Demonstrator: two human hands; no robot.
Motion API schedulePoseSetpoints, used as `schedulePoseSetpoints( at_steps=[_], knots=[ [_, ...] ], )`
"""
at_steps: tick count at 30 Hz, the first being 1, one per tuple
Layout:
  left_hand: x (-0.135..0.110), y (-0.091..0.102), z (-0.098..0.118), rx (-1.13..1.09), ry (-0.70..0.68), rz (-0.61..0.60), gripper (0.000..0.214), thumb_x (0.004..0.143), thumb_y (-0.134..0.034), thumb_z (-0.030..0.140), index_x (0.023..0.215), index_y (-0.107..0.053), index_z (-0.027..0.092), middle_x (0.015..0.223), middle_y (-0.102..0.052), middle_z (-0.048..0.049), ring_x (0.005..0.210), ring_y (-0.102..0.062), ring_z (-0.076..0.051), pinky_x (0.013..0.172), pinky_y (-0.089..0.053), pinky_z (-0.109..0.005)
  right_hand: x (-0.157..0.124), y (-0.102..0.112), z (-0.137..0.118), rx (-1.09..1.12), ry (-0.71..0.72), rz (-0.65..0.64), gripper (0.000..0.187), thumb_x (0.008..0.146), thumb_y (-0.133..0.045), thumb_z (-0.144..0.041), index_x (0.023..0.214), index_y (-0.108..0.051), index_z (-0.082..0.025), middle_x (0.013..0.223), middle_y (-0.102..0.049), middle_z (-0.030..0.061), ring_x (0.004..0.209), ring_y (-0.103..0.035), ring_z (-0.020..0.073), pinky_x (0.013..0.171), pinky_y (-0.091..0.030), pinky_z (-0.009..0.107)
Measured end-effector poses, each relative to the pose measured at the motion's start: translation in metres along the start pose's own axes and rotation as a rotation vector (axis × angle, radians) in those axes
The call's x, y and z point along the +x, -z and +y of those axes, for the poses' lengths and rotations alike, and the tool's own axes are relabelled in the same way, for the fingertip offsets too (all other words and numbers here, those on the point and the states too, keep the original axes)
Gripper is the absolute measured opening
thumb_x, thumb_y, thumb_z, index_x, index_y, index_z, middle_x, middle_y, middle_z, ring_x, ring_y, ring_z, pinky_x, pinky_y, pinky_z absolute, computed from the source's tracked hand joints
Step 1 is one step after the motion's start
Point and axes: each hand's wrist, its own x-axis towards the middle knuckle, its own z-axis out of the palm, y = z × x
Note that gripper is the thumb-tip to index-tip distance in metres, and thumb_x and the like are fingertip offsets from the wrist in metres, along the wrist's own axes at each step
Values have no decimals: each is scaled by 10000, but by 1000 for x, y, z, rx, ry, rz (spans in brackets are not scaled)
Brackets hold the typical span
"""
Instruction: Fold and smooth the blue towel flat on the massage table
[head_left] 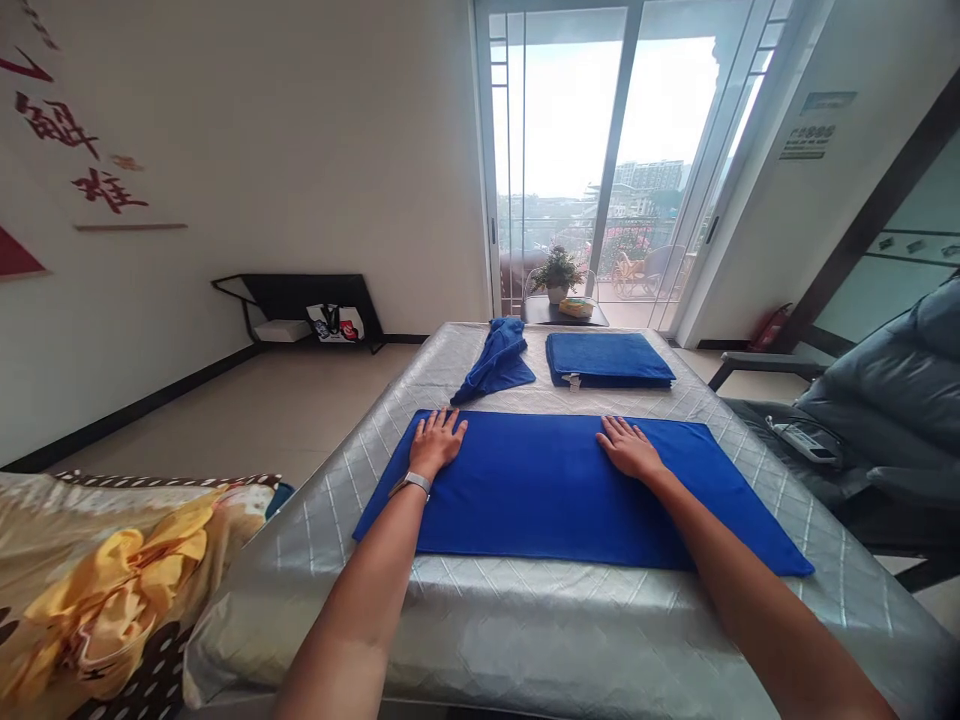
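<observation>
A blue towel lies spread flat as a wide rectangle across the silver quilted mattress. My left hand rests palm down near its far left corner, fingers apart. On its far edge, right of the middle, my right hand also lies flat with the fingers stretched out. Beyond the towel, a crumpled blue cloth lies at the left. To the right of that cloth sits a neat folded stack of blue towels with a white tag showing at its front.
Yellow clothing lies on a patterned bedspread at the lower left. A grey recliner stands close on the right, with a power strip on it. Behind the mattress, a potted plant stands on a small dark table before the glass door.
</observation>
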Motion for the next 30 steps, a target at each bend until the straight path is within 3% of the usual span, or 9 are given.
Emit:
schedulePoseSetpoints(
  at_steps=[4,7,13,20,23,25,27,29,30],
  knots=[
    [0,-1,-2,11,1,-10,653,1052,-207,567,1608,-322,246,1688,-256,-66,1556,-218,-258,1269,-133,-492,-10,0,85,-24,-173,36,699,1049,-143,-494,1649,-193,-139,1712,-169,42,1574,-130,212,1277,-120,432],
    [1,-1,-2,22,1,-17,653,1054,-200,560,1612,-311,241,1690,-247,-69,1557,-214,-254,1270,-133,-489,-14,-3,121,-25,-247,68,712,1046,-127,-490,1646,-194,-113,1711,-177,64,1573,-140,230,1276,-133,440],
    [7,2,-9,49,15,-69,642,1054,-179,559,1616,-295,269,1694,-227,-60,1559,-206,-254,1262,-160,-487,-12,-4,128,15,-303,82,720,1040,-129,-513,1648,-204,-135,1714,-170,57,1570,-151,253,1276,-139,462],
    [13,12,-55,127,158,-81,657,1052,-151,537,1619,-287,233,1689,-235,-86,1553,-222,-265,1242,-223,-484,-18,0,127,42,-334,103,727,1034,-121,-503,1639,-236,-116,1709,-186,80,1566,-171,260,1272,-150,478],
    [16,17,-61,149,170,-84,653,1052,-196,517,1599,-340,189,1670,-293,-98,1541,-258,-274,1245,-222,-488,-18,0,125,53,-341,102,723,1034,-124,-501,1641,-229,-121,1711,-177,67,1568,-163,260,1272,-142,479],
    [18,21,-48,174,199,8,655,1048,-250,495,1549,-425,112,1635,-358,-151,1522,-306,-303,1240,-241,-484,-18,-1,124,61,-346,105,720,1035,-126,-495,1642,-224,-121,1711,-174,63,1569,-159,260,1273,-134,484],
    [18,21,-18,174,156,144,623,1046,-288,441,1488,-495,54,1593,-420,-193,1499,-350,-311,1232,-269,-458,-17,-1,123,69,-345,109,718,1035,-129,-493,1642,-225,-121,1711,-174,65,1569,-155,260,1273,-128,486],
    [13,16,28,126,-28,210,571,1049,-297,387,1459,-532,66,1564,-473,-176,1477,-391,-281,1225,-293,-411,-17,-2,124,73,-344,107,720,1034,-134,-497,1642,-221,-122,1712,-171,66,1570,-151,260,1273,-129,489],
    [10,11,54,91,-171,179,553,1052,-303,381,1452,-544,85,1557,-489,-157,1463,-416,-257,1224,-297,-381,-17,-1,124,75,-344,104,721,1034,-135,-499,1643,-218,-122,1712,-167,66,1570,-149,260,1272,-132,489]
  ],
)
